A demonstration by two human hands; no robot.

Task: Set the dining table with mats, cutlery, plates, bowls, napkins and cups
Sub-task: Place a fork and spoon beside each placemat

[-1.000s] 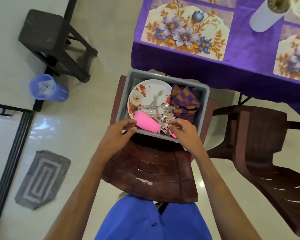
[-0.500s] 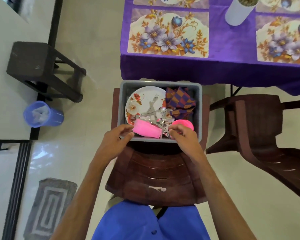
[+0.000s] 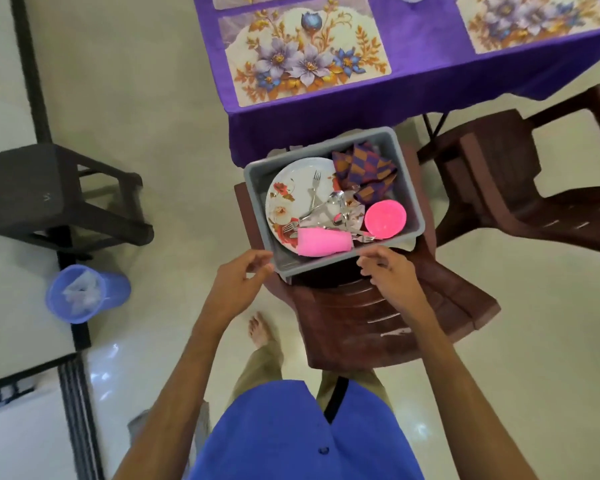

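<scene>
My one camera sits on my head, looking steeply down past my blue shirt. It sees the grey plastic tub [image 3: 257, 188] on the brown plastic chair [image 3: 378, 327] close below, and the purple-clothed surface [image 3: 426, 64] edge further ahead.

Your left hand [image 3: 241, 275] and right hand [image 3: 388, 271] reach forward on outstretched bare arms, level with each other and well apart. Both hold nothing, fingers loosely curled, thumbs turned inward, forearms converging slightly from the frame's bottom.
</scene>
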